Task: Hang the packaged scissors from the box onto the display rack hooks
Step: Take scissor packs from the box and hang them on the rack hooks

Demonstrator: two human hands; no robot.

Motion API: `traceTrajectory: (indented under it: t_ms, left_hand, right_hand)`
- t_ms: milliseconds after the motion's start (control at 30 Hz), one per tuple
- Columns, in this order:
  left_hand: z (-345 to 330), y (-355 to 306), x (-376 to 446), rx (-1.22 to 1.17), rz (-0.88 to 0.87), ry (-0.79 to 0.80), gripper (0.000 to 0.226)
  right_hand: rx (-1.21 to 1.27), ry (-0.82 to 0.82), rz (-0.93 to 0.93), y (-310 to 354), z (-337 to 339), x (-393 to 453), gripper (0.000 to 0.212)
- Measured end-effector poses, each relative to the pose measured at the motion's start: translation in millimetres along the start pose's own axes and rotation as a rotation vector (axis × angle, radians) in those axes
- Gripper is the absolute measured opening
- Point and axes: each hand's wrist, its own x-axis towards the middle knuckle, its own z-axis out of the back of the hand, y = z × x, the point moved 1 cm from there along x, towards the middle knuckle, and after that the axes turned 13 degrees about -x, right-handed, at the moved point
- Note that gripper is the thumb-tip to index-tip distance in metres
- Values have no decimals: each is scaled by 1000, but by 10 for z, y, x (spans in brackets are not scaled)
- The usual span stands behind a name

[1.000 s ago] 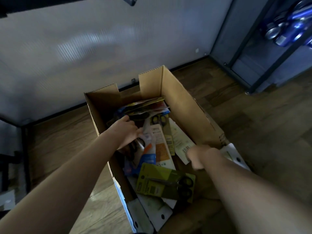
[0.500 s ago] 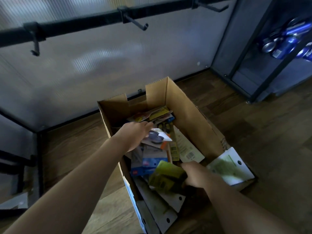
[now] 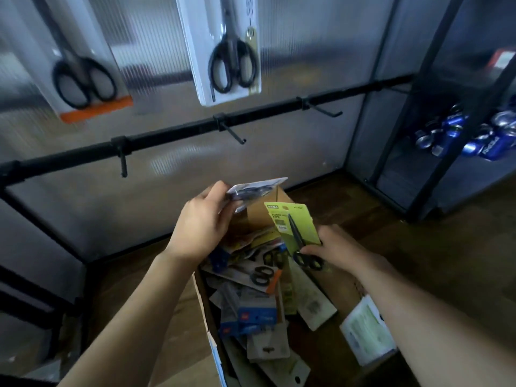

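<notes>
A cardboard box (image 3: 346, 294) on the floor holds several packaged scissors. My left hand (image 3: 202, 224) grips a white-backed scissors pack (image 3: 255, 189) above the box's far end. My right hand (image 3: 335, 248) pinches a green-carded pack of black scissors (image 3: 293, 223), held upright over the box. Above them runs a black rack bar (image 3: 173, 134) with three bare hooks: one at the left (image 3: 123, 163), one in the middle (image 3: 234, 134), one at the right (image 3: 326, 110). Higher up hang two packs, one with an orange strip (image 3: 83, 79) and one white (image 3: 231, 60).
A white and green pack (image 3: 367, 331) lies over the box's right edge. A dark shelf unit (image 3: 435, 113) with blue cans (image 3: 474, 135) stands at the right. A ribbed translucent panel backs the rack. Wooden floor surrounds the box.
Both hands have risen out of the box, each lifting a pack. The view has tilted up, so the rack bar, its hooks and two hanging packs now show.
</notes>
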Motion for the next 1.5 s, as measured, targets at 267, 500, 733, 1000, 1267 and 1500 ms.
traceTrajectory:
  t_ms: [267, 500, 733, 1000, 1267, 1500]
  left_hand:
    - [630, -676, 260, -152, -89, -323, 32]
    - [1172, -1097, 610, -250, -113, -663, 22]
    - [1570, -1214, 922, -492, -32, -1041, 25]
    - [1395, -1405, 1229, -534, -11, -1143, 16]
    - [1400, -1373, 1298, -518, -17, -1145, 22]
    - [1333, -1318, 1345, -500, -53, -1077, 20]
  right_hand:
    - [46, -155, 222, 244, 807, 73, 14]
    - [374, -254, 418, 752, 1440, -21, 11]
    - [627, -545, 528, 1340, 1856, -100, 18]
    - [755, -829, 479, 1542, 2018, -110, 10]
    - [783, -878, 526, 1708, 2056, -163, 13]
    - [905, -875, 529, 1783, 1989, -1, 12]
